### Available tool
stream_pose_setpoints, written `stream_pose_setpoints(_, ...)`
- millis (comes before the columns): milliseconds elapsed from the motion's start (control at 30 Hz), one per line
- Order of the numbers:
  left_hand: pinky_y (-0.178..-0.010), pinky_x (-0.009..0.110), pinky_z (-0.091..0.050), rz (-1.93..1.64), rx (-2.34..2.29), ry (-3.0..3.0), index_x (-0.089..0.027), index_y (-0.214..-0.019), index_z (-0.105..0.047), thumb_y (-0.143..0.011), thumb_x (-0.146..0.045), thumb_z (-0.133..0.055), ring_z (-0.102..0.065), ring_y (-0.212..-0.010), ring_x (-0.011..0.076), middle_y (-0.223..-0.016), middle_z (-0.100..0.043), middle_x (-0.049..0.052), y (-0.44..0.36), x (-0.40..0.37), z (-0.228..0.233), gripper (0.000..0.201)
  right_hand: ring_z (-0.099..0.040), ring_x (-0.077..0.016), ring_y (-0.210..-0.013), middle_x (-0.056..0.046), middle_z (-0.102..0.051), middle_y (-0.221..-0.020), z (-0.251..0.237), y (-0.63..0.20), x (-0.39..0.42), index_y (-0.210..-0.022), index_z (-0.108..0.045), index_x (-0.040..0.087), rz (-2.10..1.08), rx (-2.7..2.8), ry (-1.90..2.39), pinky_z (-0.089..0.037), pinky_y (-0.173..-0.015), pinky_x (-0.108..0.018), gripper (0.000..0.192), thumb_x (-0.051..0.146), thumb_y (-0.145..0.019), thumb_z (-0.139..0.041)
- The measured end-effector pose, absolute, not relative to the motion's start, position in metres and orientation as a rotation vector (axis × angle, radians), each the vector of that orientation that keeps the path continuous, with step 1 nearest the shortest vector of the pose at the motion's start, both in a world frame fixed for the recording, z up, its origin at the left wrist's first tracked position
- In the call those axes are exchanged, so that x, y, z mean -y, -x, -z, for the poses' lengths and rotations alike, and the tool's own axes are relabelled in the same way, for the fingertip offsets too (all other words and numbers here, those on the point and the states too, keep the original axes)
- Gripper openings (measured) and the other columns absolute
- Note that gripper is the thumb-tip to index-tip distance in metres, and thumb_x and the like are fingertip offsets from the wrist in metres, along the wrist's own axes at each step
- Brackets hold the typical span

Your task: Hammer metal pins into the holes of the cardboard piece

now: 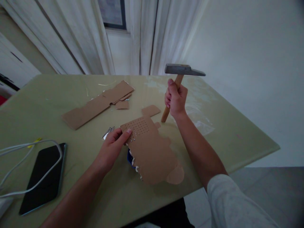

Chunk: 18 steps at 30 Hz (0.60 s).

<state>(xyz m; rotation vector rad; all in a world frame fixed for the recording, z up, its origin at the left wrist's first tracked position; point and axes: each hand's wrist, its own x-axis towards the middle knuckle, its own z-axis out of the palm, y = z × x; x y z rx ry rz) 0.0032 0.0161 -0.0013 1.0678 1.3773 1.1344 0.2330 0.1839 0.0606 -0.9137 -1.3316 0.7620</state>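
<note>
My right hand (pixel 175 98) grips the wooden handle of a hammer (pixel 183 70), its grey metal head raised above the table. My left hand (pixel 113 148) rests on the left edge of a brown cardboard piece (pixel 152 152), thumb pressing near a grid of small holes and nail heads (pixel 140 128). A small bunch of metal nails (pixel 108 132) lies just left of my fingers. Something blue (pixel 129 157) and white shows under the cardboard's edge.
A long strip of cardboard (pixel 95 106) with scraps lies farther back on the green table (pixel 71 82). A black phone (pixel 45 177) and white cable (pixel 28 148) sit at the near left. White curtains (pixel 147 34) hang behind; the table's right edge drops to the floor.
</note>
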Motion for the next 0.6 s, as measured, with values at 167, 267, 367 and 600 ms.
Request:
stream_pose_setpoints(167,-0.074,0.033,-0.05,-1.157,-1.403,-1.021,-0.02,-0.084,-0.08,-0.085,-0.068,-0.083,-0.065,-0.079,0.0215,-0.08,-0.074,0.004,-0.002,-0.016,0.001,0.048,-0.029,-0.0078,-0.036,0.011,-0.029,-0.051,-0.057,-0.232,-0.184,-0.063,-0.032,0.03,-0.81,1.302,0.849,-0.026,-0.034,-0.027,0.073,0.084,-0.096,-0.069)
stream_pose_setpoints(267,-0.074,0.033,-0.05,-1.164,-1.369,-0.997,-0.019,-0.087,-0.084,-0.082,-0.068,-0.085,-0.066,-0.079,0.0213,-0.083,-0.078,0.005,-0.003,-0.016,-0.004,0.049,-0.028,-0.0073,-0.035,0.011,-0.029,-0.051,-0.057,-0.23,-0.183,-0.062,-0.033,0.03,-0.827,1.293,0.838,-0.025,-0.033,-0.027,0.073,0.083,-0.095,-0.071)
stream_pose_setpoints(367,-0.072,0.032,-0.051,-1.151,-1.334,-0.999,-0.018,-0.089,-0.084,-0.081,-0.068,-0.087,-0.065,-0.075,0.0202,-0.086,-0.08,0.006,-0.005,-0.014,-0.011,0.05,-0.027,-0.0067,-0.035,0.011,-0.028,-0.049,-0.058,-0.229,-0.182,-0.062,-0.032,0.03,-0.842,1.293,0.836,-0.024,-0.033,-0.027,0.075,0.086,-0.092,-0.071)
stream_pose_setpoints(600,-0.074,0.031,-0.053,-1.128,-1.282,-1.014,-0.017,-0.088,-0.085,-0.083,-0.064,-0.088,-0.069,-0.079,0.0214,-0.086,-0.082,0.007,-0.009,-0.012,-0.012,0.047,-0.027,-0.0051,-0.034,0.011,-0.03,-0.047,-0.058,-0.227,-0.181,-0.06,-0.033,0.028,-0.877,1.267,0.782,-0.021,-0.031,-0.025,0.078,0.085,-0.087,-0.079)
